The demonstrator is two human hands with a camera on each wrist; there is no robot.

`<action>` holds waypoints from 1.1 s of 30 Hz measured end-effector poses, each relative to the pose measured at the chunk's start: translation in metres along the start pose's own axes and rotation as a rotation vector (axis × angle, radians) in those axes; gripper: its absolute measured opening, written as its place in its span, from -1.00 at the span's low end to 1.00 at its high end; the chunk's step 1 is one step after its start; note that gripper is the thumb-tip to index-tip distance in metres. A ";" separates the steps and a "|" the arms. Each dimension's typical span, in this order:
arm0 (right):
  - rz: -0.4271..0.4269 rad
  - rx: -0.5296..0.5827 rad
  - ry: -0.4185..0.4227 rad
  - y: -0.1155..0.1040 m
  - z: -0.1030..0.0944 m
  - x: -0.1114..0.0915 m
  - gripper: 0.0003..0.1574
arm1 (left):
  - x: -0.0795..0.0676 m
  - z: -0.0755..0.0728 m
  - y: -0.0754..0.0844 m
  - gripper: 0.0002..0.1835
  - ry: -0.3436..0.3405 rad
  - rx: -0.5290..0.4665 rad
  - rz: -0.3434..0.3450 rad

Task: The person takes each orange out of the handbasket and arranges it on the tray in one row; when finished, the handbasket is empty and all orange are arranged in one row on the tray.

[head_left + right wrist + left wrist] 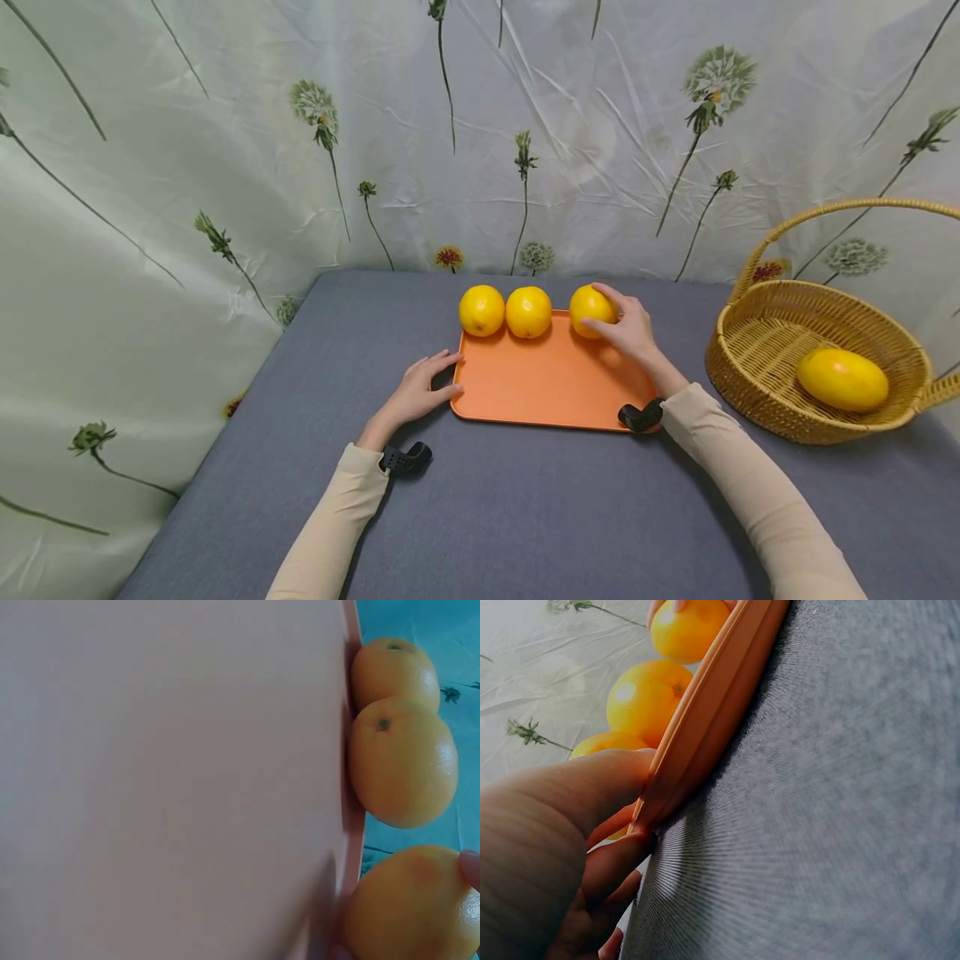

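Fruit (585, 308), round and yellow, is gripped between the thumb and fingers of the right hand (630, 327) at the far edge of the orange tray (551, 383); it is judged light, firm and slightly slippery, best taken across its widest part with thumb and fingers opposed. To the left of these fingers, room is limited by a second fruit (528, 313) and a third fruit (482, 311) set close together, while an oval yellow fruit (842, 380) is held in the wicker basket (750, 402) to their right. The tray's left rim is touched by the widely spread thumb and fingers of the left hand (416, 390).
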State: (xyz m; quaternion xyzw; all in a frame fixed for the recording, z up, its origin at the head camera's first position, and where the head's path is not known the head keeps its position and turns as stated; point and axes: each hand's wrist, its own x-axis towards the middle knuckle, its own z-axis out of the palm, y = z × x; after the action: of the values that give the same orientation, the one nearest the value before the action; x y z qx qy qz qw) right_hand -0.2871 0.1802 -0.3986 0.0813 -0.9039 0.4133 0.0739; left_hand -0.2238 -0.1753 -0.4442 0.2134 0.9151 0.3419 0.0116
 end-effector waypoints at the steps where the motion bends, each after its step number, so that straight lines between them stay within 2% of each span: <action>1: -0.002 -0.005 -0.004 0.000 0.001 0.001 -0.18 | 0.000 0.000 0.000 -0.39 0.001 0.000 0.000; 17: -0.015 -0.033 -0.045 -0.002 0.008 0.005 -0.18 | 0.000 -0.001 0.002 -0.38 0.002 -0.014 -0.002; 28: -0.005 -0.107 -0.109 -0.005 0.010 0.004 -0.13 | 0.001 0.000 0.002 -0.39 -0.001 -0.019 -0.003; 33: -0.013 -0.089 -0.112 -0.006 0.012 0.005 -0.14 | 0.001 0.000 0.000 -0.38 -0.002 -0.011 -0.011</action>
State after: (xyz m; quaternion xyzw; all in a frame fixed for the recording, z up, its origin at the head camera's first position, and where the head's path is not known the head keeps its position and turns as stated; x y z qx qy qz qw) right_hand -0.2914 0.1668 -0.4013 0.1068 -0.9235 0.3673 0.0297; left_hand -0.2248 -0.1746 -0.4439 0.2085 0.9143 0.3468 0.0158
